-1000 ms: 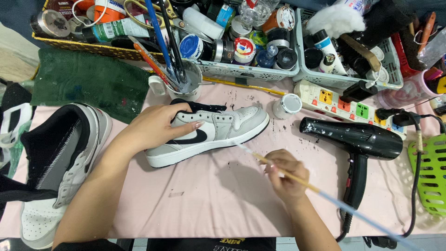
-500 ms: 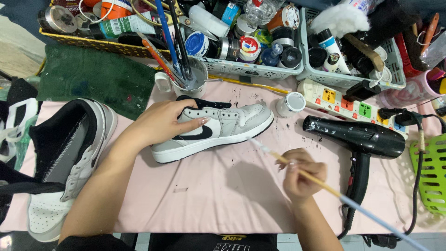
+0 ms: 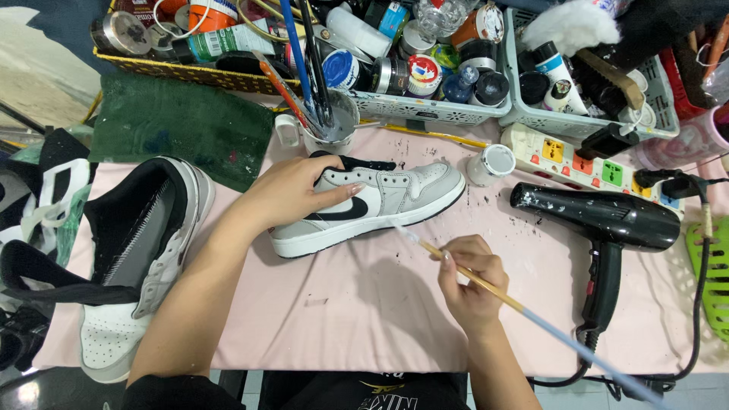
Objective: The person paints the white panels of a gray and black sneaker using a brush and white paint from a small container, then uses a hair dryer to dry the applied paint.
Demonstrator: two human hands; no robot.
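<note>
Grey sneaker (image 3: pixel 380 201) under left grip (image 3: pixel 292 193)

Both forearms are bare from the elbows to the hands. The left hand (image 3: pixel 292 193) and right hand (image 3: pixel 469 282) wear no gloves or rings. Behind them, a black garment with pale print shows.

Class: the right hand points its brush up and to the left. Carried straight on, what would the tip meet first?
Probably the grey shoe: the brush in the right hand aims at its sole edge, just short of touching.
</note>
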